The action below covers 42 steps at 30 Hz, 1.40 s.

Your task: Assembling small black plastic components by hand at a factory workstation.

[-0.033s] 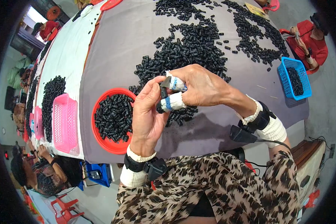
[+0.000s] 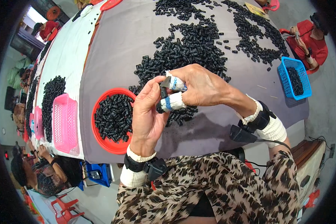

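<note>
Above the near part of the pile of short black cylindrical pieces (image 2: 183, 54), my two hands meet. Thumb and fingers of my left hand (image 2: 147, 112) pinch a small black cylindrical piece (image 2: 163, 92). In my right hand (image 2: 207, 86) is a small dark blade (image 2: 167, 82), its grip wrapped in white material with blue print; the blade lies against or just over the piece. A white knitted finger sleeve (image 2: 172, 102) with a blue band covers a right finger below it. Left of my hands, a round red basin (image 2: 114, 148) holds many similar black pieces.
A pink perforated basket (image 2: 65, 128) stands left of the basin on white cloth. At the right table edge is a blue basket (image 2: 306, 80) holding black pieces. A person in red (image 2: 311, 41) sits beyond it; another person (image 2: 33, 168) is at left. Cables run from my wrist straps.
</note>
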Motion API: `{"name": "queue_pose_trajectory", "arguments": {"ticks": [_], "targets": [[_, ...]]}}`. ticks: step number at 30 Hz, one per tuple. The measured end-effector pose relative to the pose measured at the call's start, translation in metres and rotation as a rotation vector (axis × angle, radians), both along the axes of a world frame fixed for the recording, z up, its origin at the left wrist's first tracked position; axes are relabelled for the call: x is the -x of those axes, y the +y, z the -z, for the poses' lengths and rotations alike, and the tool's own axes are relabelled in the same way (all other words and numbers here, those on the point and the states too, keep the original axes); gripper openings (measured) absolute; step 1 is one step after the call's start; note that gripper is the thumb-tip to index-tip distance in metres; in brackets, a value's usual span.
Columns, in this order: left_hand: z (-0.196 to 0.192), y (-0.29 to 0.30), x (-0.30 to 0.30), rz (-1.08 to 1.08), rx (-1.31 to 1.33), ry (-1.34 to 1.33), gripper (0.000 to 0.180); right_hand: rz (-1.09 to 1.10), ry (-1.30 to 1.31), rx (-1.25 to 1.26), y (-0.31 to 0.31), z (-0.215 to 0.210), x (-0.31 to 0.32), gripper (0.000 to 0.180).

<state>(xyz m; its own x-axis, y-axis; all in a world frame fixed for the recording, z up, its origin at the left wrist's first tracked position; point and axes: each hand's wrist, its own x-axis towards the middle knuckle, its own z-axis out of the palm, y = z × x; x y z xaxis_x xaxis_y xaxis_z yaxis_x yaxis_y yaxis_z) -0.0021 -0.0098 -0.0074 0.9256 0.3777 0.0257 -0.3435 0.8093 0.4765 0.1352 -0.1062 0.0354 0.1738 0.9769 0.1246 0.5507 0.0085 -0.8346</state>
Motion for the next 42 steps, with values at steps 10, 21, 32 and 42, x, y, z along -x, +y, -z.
{"name": "queue_pose_trajectory", "arguments": {"ticks": [10, 21, 32, 42], "targets": [[0.001, 0.001, -0.001, 0.023, 0.076, -0.006, 0.025, -0.042, -0.027, 0.028, 0.001, -0.001, -0.003, 0.033], [0.005, 0.0, 0.0, 0.018, 0.062, 0.013, 0.025, -0.035, -0.108, -0.048, 0.0, 0.01, -0.003, 0.03], [-0.005, -0.004, -0.002, -0.071, -0.097, 0.058, 0.022, 0.012, -0.081, -0.042, -0.002, -0.005, -0.002, 0.029], [-0.007, -0.004, 0.0, -0.108, -0.168, 0.118, 0.021, -0.026, -0.06, 0.046, -0.001, -0.004, -0.003, 0.034]]}}
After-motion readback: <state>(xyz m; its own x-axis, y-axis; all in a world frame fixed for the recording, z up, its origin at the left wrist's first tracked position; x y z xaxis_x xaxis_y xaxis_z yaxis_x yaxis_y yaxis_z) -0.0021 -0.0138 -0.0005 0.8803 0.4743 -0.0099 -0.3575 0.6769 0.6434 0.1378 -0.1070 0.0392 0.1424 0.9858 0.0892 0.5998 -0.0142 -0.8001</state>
